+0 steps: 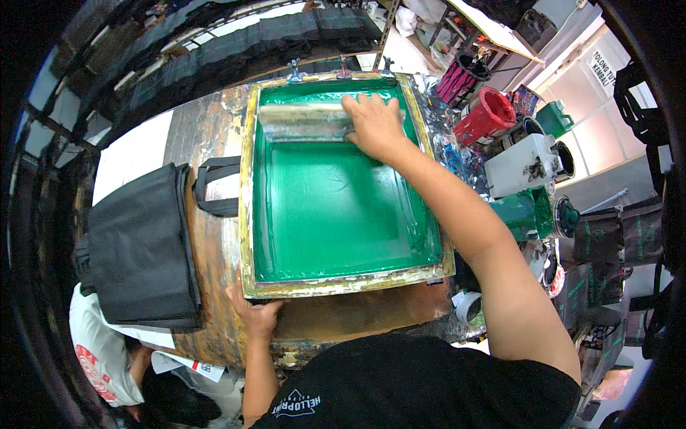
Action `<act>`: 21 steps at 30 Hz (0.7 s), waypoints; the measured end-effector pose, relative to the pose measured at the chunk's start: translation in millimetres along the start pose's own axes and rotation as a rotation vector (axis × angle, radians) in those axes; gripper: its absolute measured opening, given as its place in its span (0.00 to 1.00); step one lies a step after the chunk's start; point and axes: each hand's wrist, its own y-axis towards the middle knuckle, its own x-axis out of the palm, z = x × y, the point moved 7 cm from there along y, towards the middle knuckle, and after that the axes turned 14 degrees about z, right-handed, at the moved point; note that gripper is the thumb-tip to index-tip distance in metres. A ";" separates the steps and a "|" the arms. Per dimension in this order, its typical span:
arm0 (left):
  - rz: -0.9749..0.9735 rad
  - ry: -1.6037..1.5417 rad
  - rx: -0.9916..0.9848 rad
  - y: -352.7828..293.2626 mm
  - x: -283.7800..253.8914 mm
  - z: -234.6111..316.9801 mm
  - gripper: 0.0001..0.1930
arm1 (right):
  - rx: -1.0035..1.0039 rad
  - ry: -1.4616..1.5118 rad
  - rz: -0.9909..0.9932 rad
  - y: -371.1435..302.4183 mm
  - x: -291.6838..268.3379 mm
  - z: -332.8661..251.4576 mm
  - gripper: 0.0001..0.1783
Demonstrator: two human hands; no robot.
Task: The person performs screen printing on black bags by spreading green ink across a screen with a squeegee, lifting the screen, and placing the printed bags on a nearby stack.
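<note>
A screen printing frame (247, 214) with a yellowish, paint-smeared wooden rim lies on the worn table, its mesh (336, 207) covered in wet green ink. Near the mesh's far end, my right hand (375, 129) is closed over the right part of a wide wooden squeegee (304, 121). The squeegee's lower edge meets the ink. My left hand (256, 311) is at the frame's near left corner, thumb under the near edge and fingers along the left side; some fingers are hidden. A black bag's handle (204, 187) sticks out from under the frame's left side.
Folded black bags (143, 247) are stacked at the left. Clamps (343, 68) line the frame's far edge. To the right stand a red ink tub (486, 114), a white container (523, 166) and a green-smeared pot (516, 214). Another person (103, 350) is at the lower left.
</note>
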 end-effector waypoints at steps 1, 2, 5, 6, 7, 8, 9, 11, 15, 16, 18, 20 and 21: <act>0.007 -0.016 -0.017 -0.4 -2.2 -1.8 0.61 | 0.019 0.017 -0.008 12.0 7.0 2.1 0.42; 0.024 -0.016 0.007 0.0 -2.0 0.5 0.60 | 0.020 0.021 0.006 21.9 13.5 9.7 0.42; 0.067 -0.024 0.054 0.8 -2.6 7.0 0.56 | 0.050 -0.010 -0.029 56.8 37.7 37.3 0.42; 0.056 0.001 0.082 0.6 -1.9 9.2 0.55 | 0.041 0.017 -0.073 66.3 45.6 45.9 0.42; 0.052 0.028 0.106 0.1 -2.0 11.6 0.55 | 0.023 0.048 -0.115 75.1 52.7 53.7 0.41; 0.048 0.059 0.146 5.6 -6.6 13.7 0.54 | 0.015 0.083 -0.145 86.1 56.4 61.3 0.41; 0.085 0.074 0.178 10.6 -12.1 12.8 0.53 | -0.002 0.128 -0.176 97.2 58.8 67.9 0.41; 0.032 0.317 0.180 13.6 -13.0 27.2 0.52 | -0.025 0.157 -0.191 101.3 52.0 70.3 0.41; -0.032 0.483 0.344 25.0 -9.5 52.4 0.57 | -0.012 0.093 -0.048 83.5 34.5 63.4 0.39; -0.078 0.520 0.384 37.0 -7.7 65.6 0.59 | -0.004 0.069 0.005 78.2 30.8 60.1 0.38; -0.124 0.445 0.442 71.4 -4.6 75.2 0.63 | -0.017 0.004 0.034 72.2 29.8 53.8 0.40; -0.109 0.348 0.553 112.9 14.5 107.1 0.61 | -0.022 -0.034 0.070 68.4 31.7 51.3 0.40; -0.090 0.318 0.618 137.1 26.8 126.5 0.58 | -0.027 -0.058 0.091 68.3 31.0 46.5 0.39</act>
